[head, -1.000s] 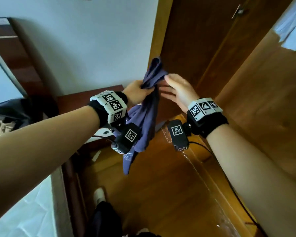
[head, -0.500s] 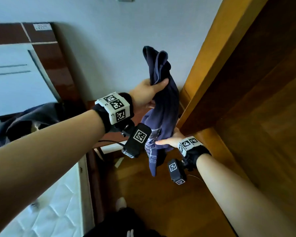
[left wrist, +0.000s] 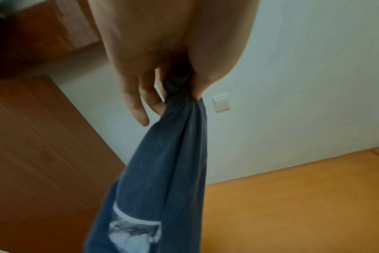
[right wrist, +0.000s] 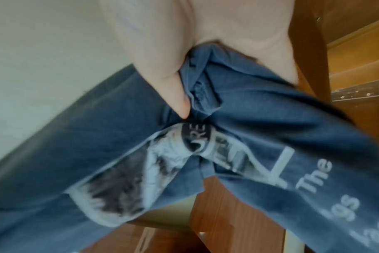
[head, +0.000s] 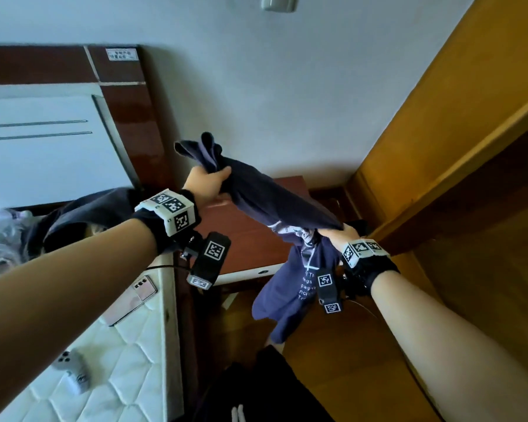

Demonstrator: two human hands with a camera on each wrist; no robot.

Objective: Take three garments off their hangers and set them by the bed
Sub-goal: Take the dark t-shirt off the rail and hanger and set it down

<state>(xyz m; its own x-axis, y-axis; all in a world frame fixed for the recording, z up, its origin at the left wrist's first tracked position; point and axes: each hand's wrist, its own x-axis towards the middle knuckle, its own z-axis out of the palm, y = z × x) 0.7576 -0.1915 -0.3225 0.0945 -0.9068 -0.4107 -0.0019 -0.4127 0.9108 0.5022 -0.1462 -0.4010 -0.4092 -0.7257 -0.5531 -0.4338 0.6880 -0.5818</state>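
Head view, hands [head: 206,185] [head: 340,236] gripping shirt [head: 265,199]

The shirt [head: 265,199] stretches between the left hand [head: 206,185], higher and farther, and the right hand [head: 340,236], lower and nearer. The nightstand [head: 247,248] lies below it, the bed [head: 128,345] to its left, the wardrobe [head: 439,132] to the right.

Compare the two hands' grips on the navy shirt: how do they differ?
The left hand grips the navy shirt near its bunched upper end, held higher; the right hand grips it lower, by the white print. Cloth is drawn between them, and the rest hangs below the right hand. Both are closed round fabric.
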